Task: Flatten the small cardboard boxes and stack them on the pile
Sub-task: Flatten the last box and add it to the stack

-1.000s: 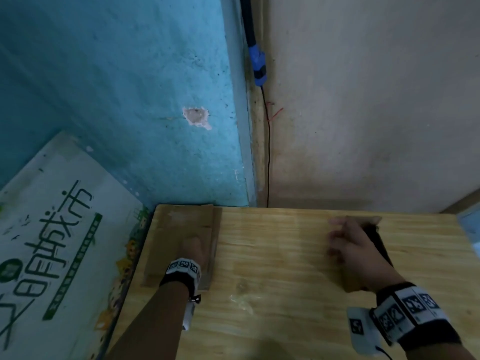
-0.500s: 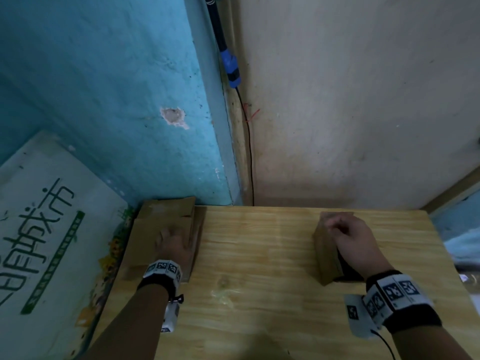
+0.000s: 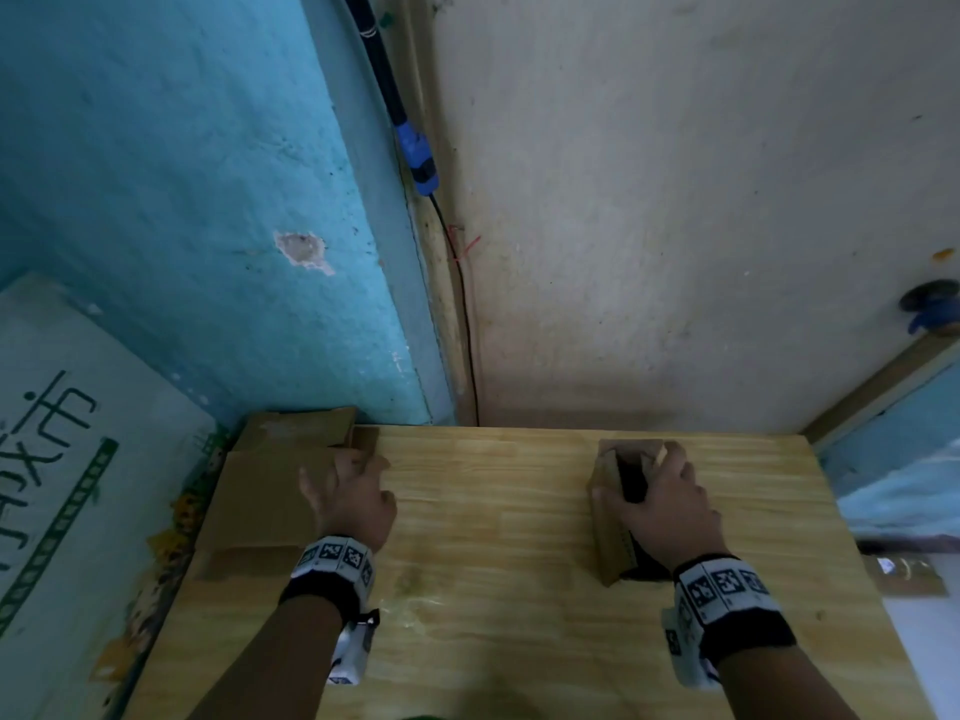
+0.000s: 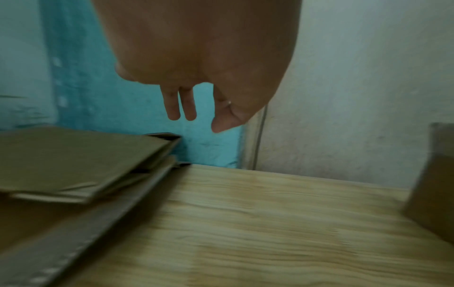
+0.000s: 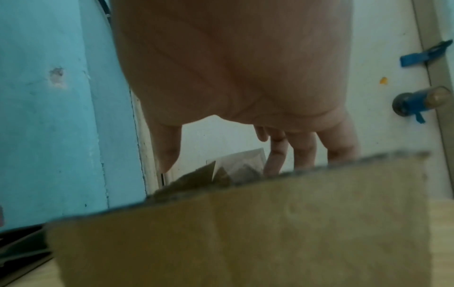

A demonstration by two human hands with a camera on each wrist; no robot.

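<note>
A small brown cardboard box [image 3: 608,543] stands on the wooden table [image 3: 493,511] at the right. My right hand [image 3: 634,475] grips it from above, thumb on its left side and fingers over its far top edge. In the right wrist view the box [image 5: 221,233] fills the lower frame under my right hand [image 5: 230,163]. The pile of flattened cardboard [image 3: 260,491] lies at the table's left edge. My left hand [image 3: 353,480] hovers over the pile's right edge, fingers relaxed and empty. The left wrist view shows the left hand [image 4: 201,116] above the pile [image 4: 73,161].
A large white carton with green print [image 3: 62,485] leans beside the table on the left. A blue wall [image 3: 182,200] and a cream wall meet behind the table, where a black cable with a blue connector [image 3: 418,158] runs down. A blue knob [image 3: 930,304] sits at far right.
My left hand has lifted off the pile and drifted right to its edge. My right hand has closed its thumb and fingers round the small box.
</note>
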